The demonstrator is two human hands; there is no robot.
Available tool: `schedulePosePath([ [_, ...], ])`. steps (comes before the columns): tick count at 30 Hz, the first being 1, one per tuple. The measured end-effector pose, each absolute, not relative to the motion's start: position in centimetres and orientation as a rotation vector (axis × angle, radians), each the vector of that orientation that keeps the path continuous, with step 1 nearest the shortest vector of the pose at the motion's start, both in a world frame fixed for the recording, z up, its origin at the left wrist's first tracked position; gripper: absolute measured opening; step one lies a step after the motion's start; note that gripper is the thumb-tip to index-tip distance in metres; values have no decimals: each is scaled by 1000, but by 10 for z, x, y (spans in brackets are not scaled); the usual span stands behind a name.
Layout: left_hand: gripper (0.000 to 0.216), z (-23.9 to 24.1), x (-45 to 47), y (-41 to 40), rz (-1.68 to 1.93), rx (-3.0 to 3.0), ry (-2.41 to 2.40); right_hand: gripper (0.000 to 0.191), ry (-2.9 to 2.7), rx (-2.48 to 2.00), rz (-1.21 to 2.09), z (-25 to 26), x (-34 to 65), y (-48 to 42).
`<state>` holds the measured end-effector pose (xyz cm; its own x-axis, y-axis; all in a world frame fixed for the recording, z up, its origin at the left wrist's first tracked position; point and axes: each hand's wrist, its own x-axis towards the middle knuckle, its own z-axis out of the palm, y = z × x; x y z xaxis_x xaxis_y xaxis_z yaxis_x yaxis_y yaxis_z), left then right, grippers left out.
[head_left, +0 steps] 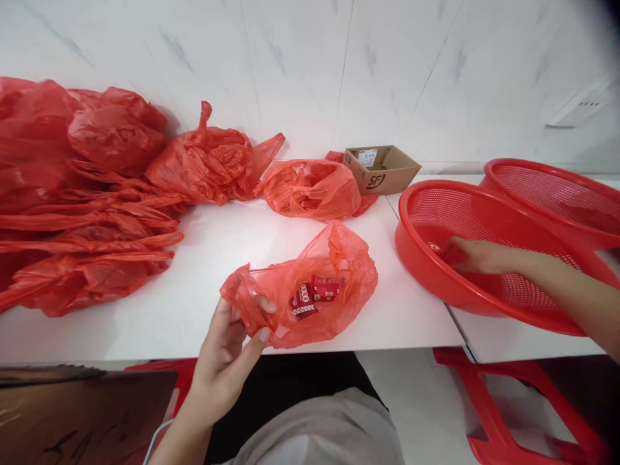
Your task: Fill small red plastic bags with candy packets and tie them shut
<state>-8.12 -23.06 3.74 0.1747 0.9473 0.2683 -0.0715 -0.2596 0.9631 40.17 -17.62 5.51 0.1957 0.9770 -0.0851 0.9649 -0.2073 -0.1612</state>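
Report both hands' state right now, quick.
Left hand: closed, fingers pinching the mouth of the red plastic bag.
Right hand: inside the red basket, fingers closed on a small red item.

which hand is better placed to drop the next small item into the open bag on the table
Right, probably. The right hand is already down in the near red basket, its grip closed on something small and red. The left hand is busy pinching the rim of the thin red bag, holding it open.

White marble-look wall tiles [387, 64] rise behind the white table [145, 316]. A red plastic stool [498, 413] stands below the table's right end, on a pale floor [416, 381].
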Motion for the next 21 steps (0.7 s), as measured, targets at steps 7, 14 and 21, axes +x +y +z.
schedulePosePath([
  [7,46,41,-80,-231,1300,1440,907,32,-2242,-2278,471,58,389,-169],
  [14,50,36,-81,-231,1330,1423,892,17,-1923,-2265,430,90,377,-174],
  [21,55,43,-73,-231,1328,1387,910,39,-1591,-1646,770,150,272,-187],
])
